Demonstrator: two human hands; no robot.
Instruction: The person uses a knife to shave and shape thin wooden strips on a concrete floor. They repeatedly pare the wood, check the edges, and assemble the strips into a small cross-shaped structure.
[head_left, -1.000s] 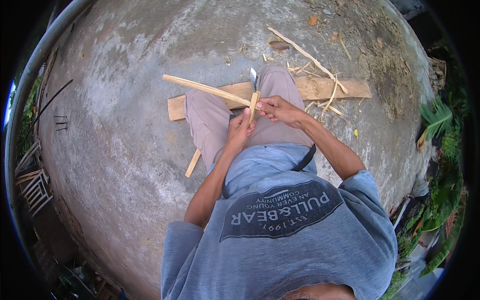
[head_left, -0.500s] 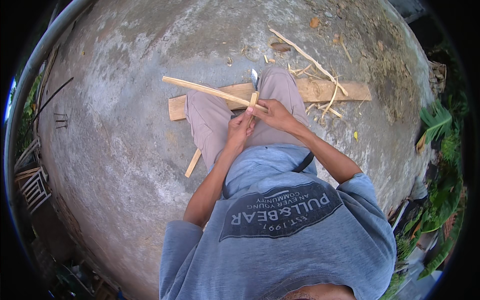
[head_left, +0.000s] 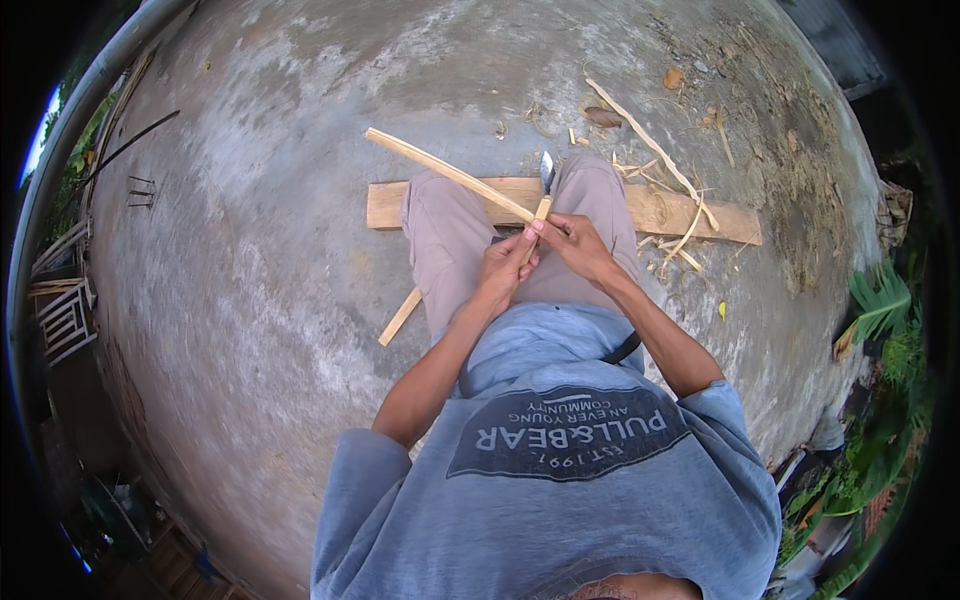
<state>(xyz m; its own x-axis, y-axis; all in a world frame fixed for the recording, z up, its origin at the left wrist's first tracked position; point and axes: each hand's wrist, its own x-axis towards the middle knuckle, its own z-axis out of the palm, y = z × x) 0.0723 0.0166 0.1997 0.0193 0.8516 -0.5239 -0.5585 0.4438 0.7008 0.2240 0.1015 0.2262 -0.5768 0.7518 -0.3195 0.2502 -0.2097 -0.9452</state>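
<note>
Between my knees, my left hand (head_left: pixel 508 268) is closed around a short squared piece of wood (head_left: pixel 542 207), which points away from me. A long, pale wooden strip (head_left: pixel 450 172) slants from the far left to meet it in a crossing. My right hand (head_left: pixel 578 245) is closed at that crossing, its thumb and fingers pinching the strip's near end against the short piece. Just beyond stands out a metal knife blade (head_left: pixel 547 168); whether it joins the short piece or lies separately, I cannot tell. My fingers hide the joint.
A flat wooden plank (head_left: pixel 665 212) lies crosswise on the concrete under my knees. Peeled strips (head_left: pixel 655 150) and shavings litter the ground at the far right. Another wooden stick (head_left: pixel 400 318) pokes out beside my left thigh. Bent metal rods (head_left: pixel 141 191) lie at left.
My view has shifted, so the scene sits slightly farther right. The long strip now slopes more steeply, and my right hand's fingers have drawn closer around the crossing.
</note>
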